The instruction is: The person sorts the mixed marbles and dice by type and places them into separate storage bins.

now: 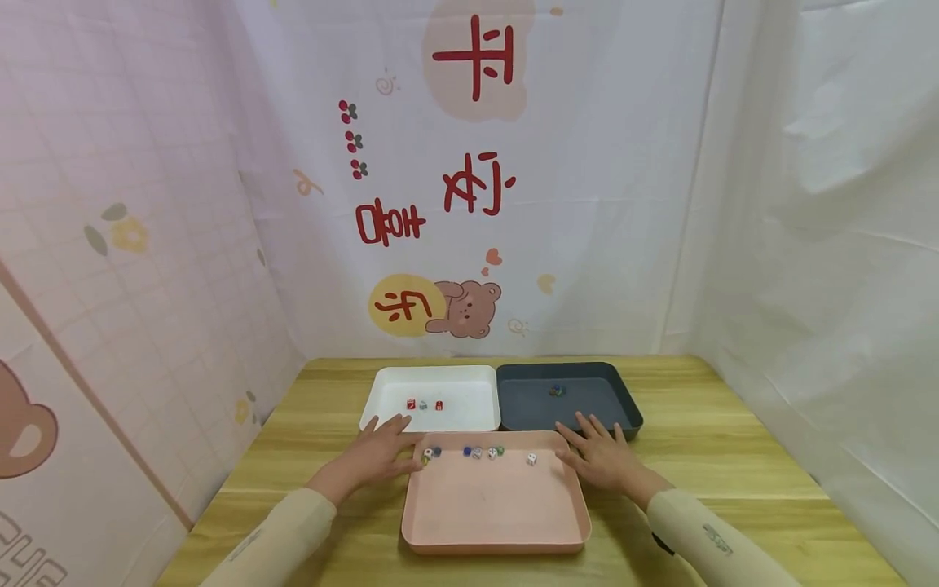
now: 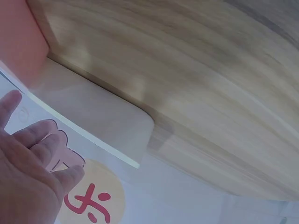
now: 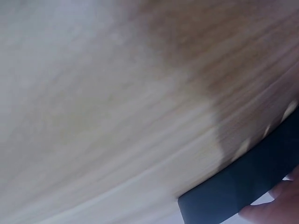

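Observation:
A pink tray (image 1: 484, 505) lies nearest the person, with dice along its far side: a white die (image 1: 531, 459) at right, a blue die (image 1: 467, 451) and other dice around the middle, and a small cluster at left. My left hand (image 1: 377, 452), fingers spread, is at the tray's far left corner, close to the white tray (image 1: 440, 375). At the far right corner my right hand (image 1: 605, 456) is likewise spread, its fingertips near the dark grey tray (image 1: 528, 408). Neither hand holds anything. Wrist views show the left fingers (image 2: 70, 176) and right hand (image 3: 275, 210) beside tray walls.
Red dice (image 1: 411, 403) and a clear die lie in the white tray. A few dark, see-through dice (image 1: 557, 391) sit in the grey tray. The trays stand on a wooden table (image 1: 734, 465), with a printed cloth (image 1: 587, 204) hanging behind it.

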